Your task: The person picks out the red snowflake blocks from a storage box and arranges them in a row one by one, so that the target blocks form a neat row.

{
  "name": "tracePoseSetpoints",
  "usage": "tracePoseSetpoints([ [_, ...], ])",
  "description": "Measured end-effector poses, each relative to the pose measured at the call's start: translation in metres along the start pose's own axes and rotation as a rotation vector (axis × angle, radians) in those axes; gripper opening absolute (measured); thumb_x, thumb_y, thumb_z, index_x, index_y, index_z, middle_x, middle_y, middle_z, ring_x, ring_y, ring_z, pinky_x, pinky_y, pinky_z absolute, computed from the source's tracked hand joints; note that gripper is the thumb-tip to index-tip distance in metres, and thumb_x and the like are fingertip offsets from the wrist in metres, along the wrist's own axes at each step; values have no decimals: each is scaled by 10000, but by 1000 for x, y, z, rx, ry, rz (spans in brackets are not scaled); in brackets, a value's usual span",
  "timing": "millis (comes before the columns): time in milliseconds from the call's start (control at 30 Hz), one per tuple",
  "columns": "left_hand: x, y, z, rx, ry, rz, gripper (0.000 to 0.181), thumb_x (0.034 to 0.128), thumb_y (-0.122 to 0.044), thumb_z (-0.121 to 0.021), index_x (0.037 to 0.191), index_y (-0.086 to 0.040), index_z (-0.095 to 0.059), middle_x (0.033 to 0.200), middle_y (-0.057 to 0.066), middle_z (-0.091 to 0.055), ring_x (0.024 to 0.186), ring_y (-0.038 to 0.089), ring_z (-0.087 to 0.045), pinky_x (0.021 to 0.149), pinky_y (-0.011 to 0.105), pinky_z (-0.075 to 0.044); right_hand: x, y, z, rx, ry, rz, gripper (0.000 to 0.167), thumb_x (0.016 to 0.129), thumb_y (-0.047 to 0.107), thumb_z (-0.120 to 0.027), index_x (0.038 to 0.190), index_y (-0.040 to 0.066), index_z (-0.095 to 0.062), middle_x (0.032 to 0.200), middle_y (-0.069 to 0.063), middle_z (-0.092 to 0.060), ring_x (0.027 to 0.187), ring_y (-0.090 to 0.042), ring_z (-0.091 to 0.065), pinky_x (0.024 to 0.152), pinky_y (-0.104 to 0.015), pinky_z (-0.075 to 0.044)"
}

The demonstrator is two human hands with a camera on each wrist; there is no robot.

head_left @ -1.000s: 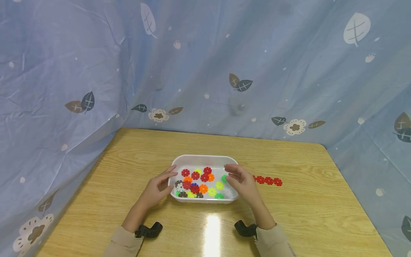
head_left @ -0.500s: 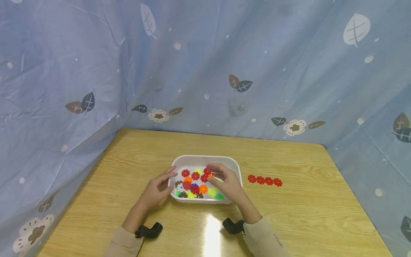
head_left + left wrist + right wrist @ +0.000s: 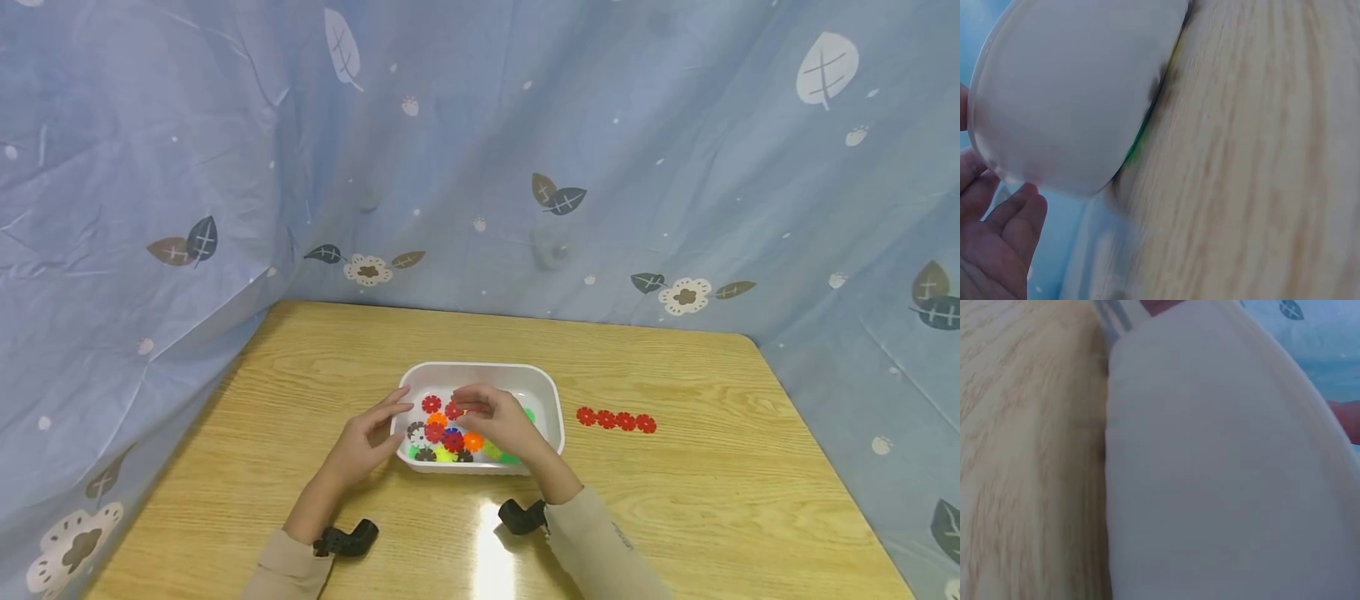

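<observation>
A white plastic tray (image 3: 553, 417) holds notched snowflake discs in red, orange, yellow, green, blue, white and dark brown. My left hand (image 3: 367, 437) rests at the tray's left end, with relaxed fingertips reaching over the rim. In the left wrist view, other fingers (image 3: 1025, 219) lie by the tray's outer wall. Above the middle of the tray is my right hand (image 3: 495, 417), its fingers loosely bent and thumb apart. No disc shows in it, though it hides some discs beneath. The right wrist view is mostly filled by the tray's outer wall (image 3: 1222, 462).
Right of the tray, a row of several joined red discs (image 3: 617, 420) lies on the wooden table (image 3: 720, 467). A blue curtain (image 3: 480, 150) with leaf prints hangs behind and at the sides. Each wrist wears a black camera mount.
My right hand has moved left from the tray's right end to above its middle, uncovering the left end of the red row. My left hand stays at the rim.
</observation>
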State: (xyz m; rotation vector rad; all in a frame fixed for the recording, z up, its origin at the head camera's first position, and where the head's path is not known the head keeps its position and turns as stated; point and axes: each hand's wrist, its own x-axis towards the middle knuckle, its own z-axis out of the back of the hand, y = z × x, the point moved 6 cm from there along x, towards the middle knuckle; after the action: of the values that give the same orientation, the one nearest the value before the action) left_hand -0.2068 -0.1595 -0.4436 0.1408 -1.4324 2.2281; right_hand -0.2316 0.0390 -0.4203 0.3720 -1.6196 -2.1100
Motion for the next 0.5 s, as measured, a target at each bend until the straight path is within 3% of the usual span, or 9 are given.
tracePoseSetpoints([
  [200,0,2,0,-19,2,-13,349,846,86,-609,1194,70,-586,1427,292,-402,1316,481,-316,1034,101,-313,6,-8,-11,-19,74,-49,376,894,44,-607,1218,-131,-530,1213,-315,-575,1124,-454,-568,921,-353,-541],
  [500,0,0,0,-17,-2,-25,348,839,91,-613,1185,99,-578,1419,303,-403,1306,492,-327,1029,103,-316,20,-43,-16,-83,68,-90,329,879,40,-629,1192,-53,-585,1179,-212,-630,1073,-325,-621,932,-382,-532],
])
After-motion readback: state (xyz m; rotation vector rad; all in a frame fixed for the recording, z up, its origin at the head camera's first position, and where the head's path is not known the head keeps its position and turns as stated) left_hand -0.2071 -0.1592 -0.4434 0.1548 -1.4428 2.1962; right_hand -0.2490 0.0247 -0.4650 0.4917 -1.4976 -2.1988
